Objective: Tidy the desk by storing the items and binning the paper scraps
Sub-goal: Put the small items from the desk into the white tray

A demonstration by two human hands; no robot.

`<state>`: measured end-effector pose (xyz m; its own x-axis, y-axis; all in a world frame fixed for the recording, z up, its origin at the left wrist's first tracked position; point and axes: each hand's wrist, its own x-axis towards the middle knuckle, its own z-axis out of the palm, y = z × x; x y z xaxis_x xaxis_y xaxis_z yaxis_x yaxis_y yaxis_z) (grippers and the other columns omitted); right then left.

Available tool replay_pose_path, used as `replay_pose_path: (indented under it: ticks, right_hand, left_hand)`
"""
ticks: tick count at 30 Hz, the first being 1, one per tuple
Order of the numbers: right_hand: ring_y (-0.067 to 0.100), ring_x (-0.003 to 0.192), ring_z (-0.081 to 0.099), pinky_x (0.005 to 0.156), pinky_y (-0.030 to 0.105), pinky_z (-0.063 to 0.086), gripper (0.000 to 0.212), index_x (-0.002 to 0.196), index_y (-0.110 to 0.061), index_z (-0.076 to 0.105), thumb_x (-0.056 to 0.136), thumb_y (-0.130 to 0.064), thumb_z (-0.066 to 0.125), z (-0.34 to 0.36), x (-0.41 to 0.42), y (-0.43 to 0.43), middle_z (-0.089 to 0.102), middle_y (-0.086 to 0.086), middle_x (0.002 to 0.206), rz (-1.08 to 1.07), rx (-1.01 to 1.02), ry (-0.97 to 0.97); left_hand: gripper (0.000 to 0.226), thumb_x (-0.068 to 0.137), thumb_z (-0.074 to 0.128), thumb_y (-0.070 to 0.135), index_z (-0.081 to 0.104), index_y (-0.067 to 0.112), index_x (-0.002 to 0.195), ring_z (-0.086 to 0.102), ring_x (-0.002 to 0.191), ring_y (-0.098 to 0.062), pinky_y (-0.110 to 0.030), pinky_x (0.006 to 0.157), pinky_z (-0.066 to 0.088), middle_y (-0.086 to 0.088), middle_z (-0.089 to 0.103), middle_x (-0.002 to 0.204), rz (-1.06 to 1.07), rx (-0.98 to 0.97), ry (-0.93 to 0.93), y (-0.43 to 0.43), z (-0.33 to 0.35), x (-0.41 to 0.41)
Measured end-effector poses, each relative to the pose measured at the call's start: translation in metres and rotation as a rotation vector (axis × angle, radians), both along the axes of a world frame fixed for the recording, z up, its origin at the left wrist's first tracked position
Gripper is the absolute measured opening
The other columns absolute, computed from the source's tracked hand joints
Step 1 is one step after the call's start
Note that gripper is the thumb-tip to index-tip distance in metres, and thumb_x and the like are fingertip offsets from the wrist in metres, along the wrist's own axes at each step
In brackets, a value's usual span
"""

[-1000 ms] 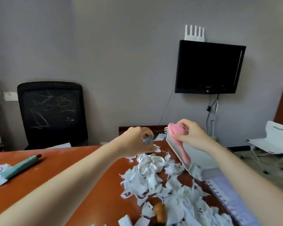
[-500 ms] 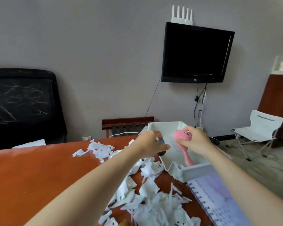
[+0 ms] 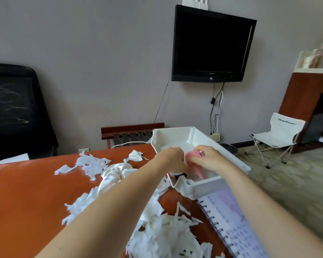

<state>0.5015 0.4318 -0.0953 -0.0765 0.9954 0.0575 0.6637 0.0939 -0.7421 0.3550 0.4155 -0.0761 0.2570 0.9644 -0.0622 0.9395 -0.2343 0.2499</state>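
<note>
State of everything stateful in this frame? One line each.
White plastic tray, open-topped, at the far right edge of the orange-brown wooden desk.
Pink plastic hairbrush, gripped by right hand, inside tray.
Left hand, curled above small dark object; grip unclear.
Torn white paper scraps, scattered on desk, unbinned.
Spiral-bound notebook, flat on desk.
Black wall television, dark.
White folding chair, unfolded, unoccupied.

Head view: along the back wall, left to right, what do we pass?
Black office chair → slatted wooden bench → wall TV → white folding chair → brown cabinet.
</note>
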Motion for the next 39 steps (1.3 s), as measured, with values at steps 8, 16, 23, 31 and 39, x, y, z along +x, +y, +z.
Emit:
replay_pose_path:
  ticks: [8,16,23,31,39]
  right_hand:
    - [0.017,0.075,0.055,0.063,0.027,0.041,0.01,0.068,-0.021,0.06,0.074,-0.028,0.064,-0.003,0.001,0.001,0.059,-0.003,0.073,-0.074,0.027,0.018]
    - [0.021,0.086,0.06,0.076,0.03,0.047,0.014,0.074,-0.021,0.064,0.077,-0.035,0.066,0.0,0.0,-0.002,0.058,-0.005,0.076,-0.077,0.057,0.019]
    - [0.018,0.08,0.056,0.075,0.029,0.046,0.015,0.069,-0.027,0.063,0.078,-0.038,0.068,-0.002,-0.001,0.0,0.056,-0.006,0.074,-0.043,0.06,0.032]
    - [0.021,0.084,0.062,0.086,0.041,0.051,0.019,0.064,-0.032,0.066,0.081,-0.024,0.066,0.007,-0.001,-0.01,0.072,0.0,0.085,0.003,0.172,-0.019]
    - [0.017,0.094,0.057,0.086,0.03,0.044,0.016,0.103,-0.019,0.067,0.089,-0.022,0.06,0.05,-0.026,-0.05,0.06,-0.002,0.1,0.154,0.278,-0.297]
  left_hand:
    - [0.055,0.083,0.059,0.054,0.062,0.012,0.119,0.058,0.092,-0.023,-0.032,0.087,0.049,-0.007,0.065,0.112,-0.054,-0.046,0.104,-0.001,-0.002,0.012]
    - [0.046,0.095,0.048,0.041,0.063,0.005,0.119,0.052,0.081,-0.02,-0.029,0.079,0.046,-0.008,0.06,0.095,-0.098,-0.095,0.176,-0.004,0.001,0.01]
    - [0.03,0.096,0.048,0.022,0.063,0.001,0.113,0.053,0.066,-0.015,-0.021,0.062,0.044,-0.002,0.058,0.078,-0.033,-0.101,0.078,-0.012,0.004,0.006]
    - [0.031,0.098,0.039,0.014,0.063,0.008,0.117,0.062,0.102,-0.03,-0.04,0.092,0.052,-0.012,0.064,0.117,-0.036,0.037,-0.076,-0.03,0.02,-0.036]
    - [0.033,0.101,0.034,0.018,0.056,0.008,0.123,0.057,0.108,-0.027,-0.034,0.093,0.047,-0.009,0.059,0.123,-0.081,0.009,0.007,-0.094,0.052,-0.078]
